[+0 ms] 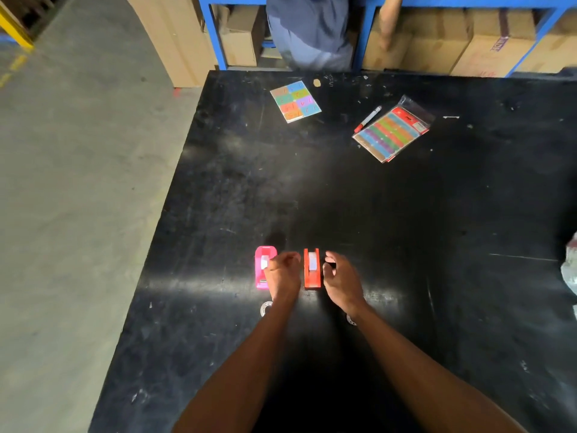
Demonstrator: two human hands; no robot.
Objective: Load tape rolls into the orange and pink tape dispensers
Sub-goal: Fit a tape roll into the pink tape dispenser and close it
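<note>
Standing side by side near the front of a black table (406, 229) are two tape dispensers: one pink dispenser (261, 276) on the left and one orange dispenser (312, 275) on the right, set apart by a narrow gap. A pale tape roll is seen seated in the top of each, one per dispenser.

Two bare hands are counted. The left hand (282, 273) is placed between the two dispensers, its fingers curled toward the pink one; whether the roll there is pinched or only touched cannot be told, since the fingertips are blurred. The right hand (342, 281) is held just beside the orange dispenser, fingers loosely curled and parted, with nothing seen gripped.

Two small whitish rings are made out on the table nearer the camera, one ring (265, 308) beside the left wrist and another ring (351, 320) partly hidden under the right wrist; what they are cannot be told.

Farther back, one sheet of coloured labels (295, 101), one packet of coloured strips (392, 131) and one red-capped marker (367, 119) are laid well apart from the dispensers. A pale crumpled thing (571, 267) is cut off at the right edge. Beyond the table, cardboard boxes (487, 42) are stacked in a blue rack (212, 32), and part of another person (309, 32) is cut off by the top edge.
</note>
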